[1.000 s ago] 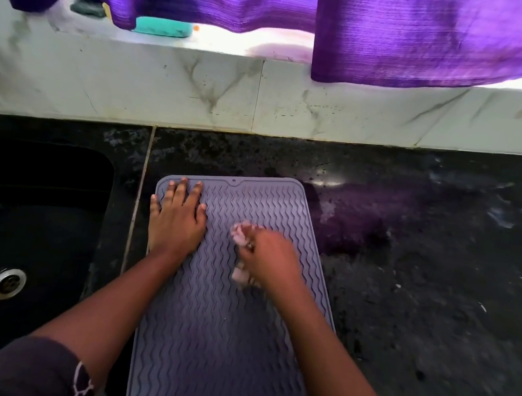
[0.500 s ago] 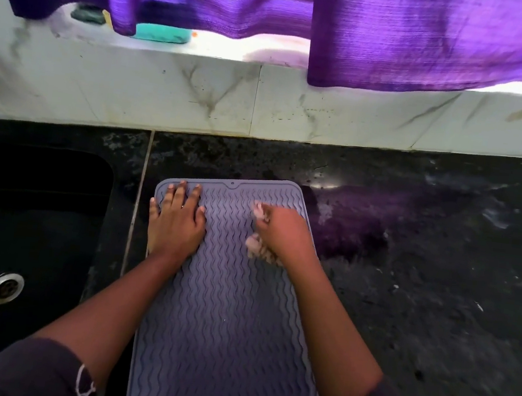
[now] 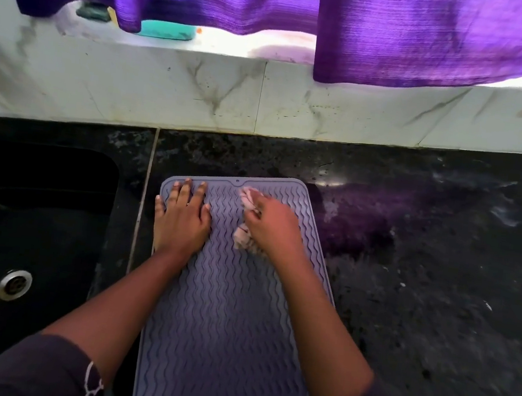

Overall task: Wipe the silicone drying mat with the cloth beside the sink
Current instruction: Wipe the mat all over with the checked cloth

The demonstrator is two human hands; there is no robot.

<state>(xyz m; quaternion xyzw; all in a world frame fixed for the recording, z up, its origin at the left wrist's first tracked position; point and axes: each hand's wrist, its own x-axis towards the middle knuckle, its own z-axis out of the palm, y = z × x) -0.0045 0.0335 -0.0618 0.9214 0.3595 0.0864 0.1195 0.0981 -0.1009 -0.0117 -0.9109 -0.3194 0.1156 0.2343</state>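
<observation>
Grey and bumpy with wavy lines, the silicone drying mat (image 3: 232, 324) lies flat on the black counter (image 3: 420, 297). It is just right of the black sink (image 3: 39, 221) with its round metal drain (image 3: 14, 284). At the far end of the mat, the left hand (image 3: 182, 218) lies flat with straight fingers, pressing down. Just beside it, the right hand (image 3: 274, 228) is curled round a bunched-up pale cloth (image 3: 242, 238) that touches the mat. Farther back is a white marble wall (image 3: 168, 89), and a purple curtain (image 3: 434, 38) hangs above it.
</observation>
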